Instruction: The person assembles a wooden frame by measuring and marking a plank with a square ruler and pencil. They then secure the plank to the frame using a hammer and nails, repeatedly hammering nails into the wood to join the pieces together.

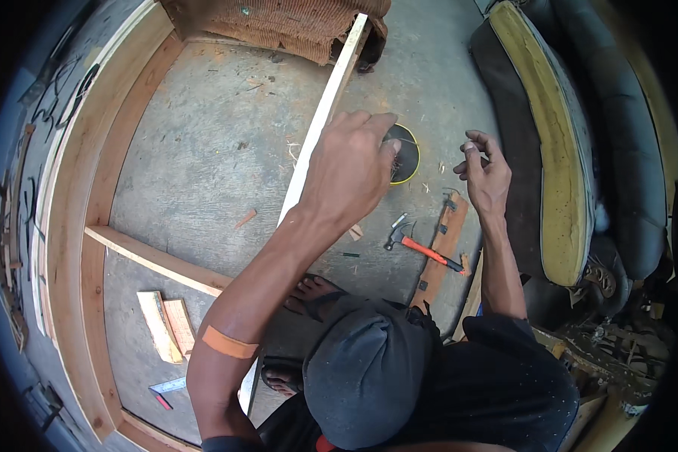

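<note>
My left hand [354, 162] is raised beside a long pale wooden beam [320, 124] and overlaps the rim of a round dark container [407, 158] with a yellow edge. Its fingers are bent, with thumb and forefinger toward the container; a thin line shows near the thumb, but what the hand holds is hidden. To the right of the container, my right hand [487, 175] is curled, thumb against the fingers, and anything in it is too small to name. Below the hands lies a claw hammer [428, 251] with an orange and black handle, across a brown wooden board [446, 233] with dark clips.
A large wooden frame [98, 173] runs along the left, with a crosspiece [158, 260]. Offcuts [166, 325] and a square [167, 386] lie inside it. Brown ribbed fabric [279, 30] is at the far end; yellow and dark cushions [554, 151] stand at right.
</note>
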The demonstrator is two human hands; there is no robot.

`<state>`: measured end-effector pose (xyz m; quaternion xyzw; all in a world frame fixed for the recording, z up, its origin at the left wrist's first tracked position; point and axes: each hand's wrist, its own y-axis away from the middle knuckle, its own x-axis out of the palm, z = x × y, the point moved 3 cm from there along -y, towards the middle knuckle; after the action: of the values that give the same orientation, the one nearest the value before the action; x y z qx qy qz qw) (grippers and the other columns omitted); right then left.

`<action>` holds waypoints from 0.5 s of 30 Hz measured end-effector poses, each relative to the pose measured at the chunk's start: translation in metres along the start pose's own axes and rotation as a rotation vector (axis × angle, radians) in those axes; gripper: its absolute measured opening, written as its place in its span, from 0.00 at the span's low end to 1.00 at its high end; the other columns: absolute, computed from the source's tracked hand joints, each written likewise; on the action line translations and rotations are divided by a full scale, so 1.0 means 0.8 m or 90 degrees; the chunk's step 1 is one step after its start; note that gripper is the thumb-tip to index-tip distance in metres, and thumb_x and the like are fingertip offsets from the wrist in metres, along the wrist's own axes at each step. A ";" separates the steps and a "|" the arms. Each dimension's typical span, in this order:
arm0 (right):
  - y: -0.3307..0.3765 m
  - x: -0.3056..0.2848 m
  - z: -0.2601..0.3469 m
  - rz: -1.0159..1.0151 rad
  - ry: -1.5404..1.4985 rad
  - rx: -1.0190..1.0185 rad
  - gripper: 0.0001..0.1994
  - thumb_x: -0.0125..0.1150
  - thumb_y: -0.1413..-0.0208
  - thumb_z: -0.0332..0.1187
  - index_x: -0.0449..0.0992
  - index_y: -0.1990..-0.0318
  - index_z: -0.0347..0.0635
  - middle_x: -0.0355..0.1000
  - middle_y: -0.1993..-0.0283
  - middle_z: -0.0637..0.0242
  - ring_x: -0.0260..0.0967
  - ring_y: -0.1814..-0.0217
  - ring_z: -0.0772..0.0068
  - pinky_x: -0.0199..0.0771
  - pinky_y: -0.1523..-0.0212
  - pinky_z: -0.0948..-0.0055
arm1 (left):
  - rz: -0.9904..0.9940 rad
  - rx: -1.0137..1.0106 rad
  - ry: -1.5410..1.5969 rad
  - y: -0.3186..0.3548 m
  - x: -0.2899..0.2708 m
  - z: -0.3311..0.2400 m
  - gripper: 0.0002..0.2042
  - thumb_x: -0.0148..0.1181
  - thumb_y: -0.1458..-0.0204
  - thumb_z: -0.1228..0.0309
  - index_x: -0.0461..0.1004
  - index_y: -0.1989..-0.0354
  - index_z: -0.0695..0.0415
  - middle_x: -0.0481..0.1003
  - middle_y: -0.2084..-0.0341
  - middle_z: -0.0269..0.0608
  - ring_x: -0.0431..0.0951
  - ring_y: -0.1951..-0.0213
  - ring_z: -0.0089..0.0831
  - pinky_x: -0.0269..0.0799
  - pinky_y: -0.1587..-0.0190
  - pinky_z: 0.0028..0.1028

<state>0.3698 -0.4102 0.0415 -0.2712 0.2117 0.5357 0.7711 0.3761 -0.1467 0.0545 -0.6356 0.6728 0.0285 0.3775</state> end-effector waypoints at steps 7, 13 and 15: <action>-0.063 0.120 -0.097 0.435 0.418 -0.059 0.14 0.59 0.40 0.32 0.81 0.51 0.35 0.81 0.52 0.47 0.80 0.50 0.43 0.80 0.50 0.53 | 0.067 -0.208 0.466 0.075 -0.120 -0.074 0.12 0.62 0.40 0.75 0.82 0.48 0.57 0.81 0.63 0.46 0.83 0.59 0.34 0.78 0.55 0.32; -0.084 0.246 -0.149 0.523 0.643 -0.206 0.14 0.55 0.41 0.30 0.79 0.54 0.29 0.78 0.48 0.38 0.80 0.49 0.43 0.82 0.51 0.51 | -0.202 -0.156 0.439 0.114 -0.181 -0.206 0.12 0.58 0.38 0.56 0.77 0.47 0.34 0.73 0.61 0.39 0.74 0.62 0.36 0.75 0.63 0.34; -0.089 0.258 -0.161 0.518 0.655 -0.188 0.15 0.51 0.37 0.31 0.80 0.51 0.33 0.77 0.45 0.41 0.79 0.46 0.43 0.80 0.46 0.51 | -0.175 -0.189 0.407 0.135 -0.204 -0.202 0.10 0.61 0.39 0.57 0.76 0.50 0.37 0.73 0.60 0.38 0.73 0.64 0.34 0.72 0.66 0.32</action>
<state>0.5017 -0.3660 -0.1707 -0.4930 0.5624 0.6095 0.2631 0.1899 -0.0739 0.2103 -0.7444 0.6539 -0.1248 0.0524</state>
